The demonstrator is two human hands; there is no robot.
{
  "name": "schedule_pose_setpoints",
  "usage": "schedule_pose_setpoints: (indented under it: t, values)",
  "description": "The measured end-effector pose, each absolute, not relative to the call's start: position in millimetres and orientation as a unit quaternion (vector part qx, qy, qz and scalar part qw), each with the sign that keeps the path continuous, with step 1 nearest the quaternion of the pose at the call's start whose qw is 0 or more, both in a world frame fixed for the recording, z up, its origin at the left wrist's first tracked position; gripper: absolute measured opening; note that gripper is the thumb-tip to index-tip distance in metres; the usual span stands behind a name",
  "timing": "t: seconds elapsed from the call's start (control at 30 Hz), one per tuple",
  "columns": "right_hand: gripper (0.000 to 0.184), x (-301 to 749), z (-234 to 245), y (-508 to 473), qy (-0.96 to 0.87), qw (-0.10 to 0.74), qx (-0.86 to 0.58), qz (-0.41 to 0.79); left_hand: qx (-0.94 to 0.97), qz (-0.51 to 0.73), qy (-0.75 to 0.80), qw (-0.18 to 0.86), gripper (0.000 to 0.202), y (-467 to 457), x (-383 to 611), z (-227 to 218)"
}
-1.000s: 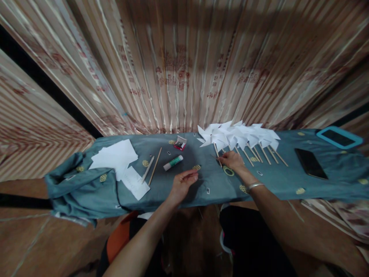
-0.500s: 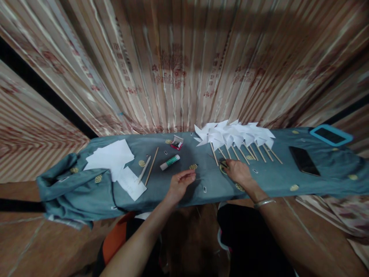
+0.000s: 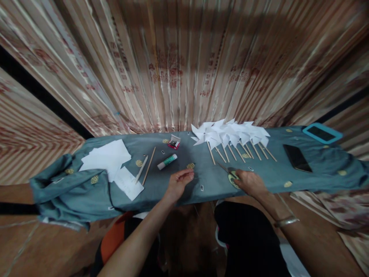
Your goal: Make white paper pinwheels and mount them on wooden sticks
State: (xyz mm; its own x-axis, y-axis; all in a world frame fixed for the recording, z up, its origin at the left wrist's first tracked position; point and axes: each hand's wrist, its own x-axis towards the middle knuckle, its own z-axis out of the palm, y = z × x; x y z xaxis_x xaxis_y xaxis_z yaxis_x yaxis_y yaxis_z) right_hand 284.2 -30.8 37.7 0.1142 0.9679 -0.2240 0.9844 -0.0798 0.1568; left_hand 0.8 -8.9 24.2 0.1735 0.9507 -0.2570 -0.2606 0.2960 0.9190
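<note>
My right hand (image 3: 251, 183) rests at the near edge of the teal-covered table (image 3: 273, 177), its fingers closed on a pair of scissors (image 3: 230, 175) with green-yellow handles, the blades pointing up-left. Just beyond lies a row of several white paper pinwheels (image 3: 230, 132) on wooden sticks. My left hand (image 3: 179, 182) hovers over the cloth at the middle, its fingertips drawn together in a loose pinch; what it holds, if anything, is too small to see. A glue stick (image 3: 166, 162) and a small red box (image 3: 173, 142) lie just beyond it.
White paper sheets (image 3: 106, 157) and two loose sticks (image 3: 145, 169) lie at the left. A dark phone (image 3: 296, 157) and a blue-cased tablet (image 3: 322, 133) sit at the right. A striped curtain hangs behind the table. The cloth bunches at the left end.
My right hand left the pinwheel sticks, closed on the scissors lying on the cloth, and drew them right and toward me. My left hand stayed nearly still.
</note>
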Motion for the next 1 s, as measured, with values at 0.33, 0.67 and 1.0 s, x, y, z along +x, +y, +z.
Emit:
schedule_pose_setpoints:
  t: [0.33, 0.67, 1.0]
  values:
    - [0.022, 308.8, 25.6, -72.0, 0.672, 0.062, 0.737, -0.012, 0.386, 0.438, 0.448, 0.677, 0.041, -14.8, 11.0, 22.6]
    - [0.025, 310.9, 12.7, -56.6, 0.676, 0.060, 0.735, 0.008, 0.365, 0.450, 0.424, 0.697, 0.039, -18.1, 23.9, 18.9]
    - [0.031, 307.2, 10.6, -57.8, 0.676, 0.035, 0.736, 0.024, 0.375, 0.450, 0.414, 0.696, 0.030, -29.7, 24.0, 5.9]
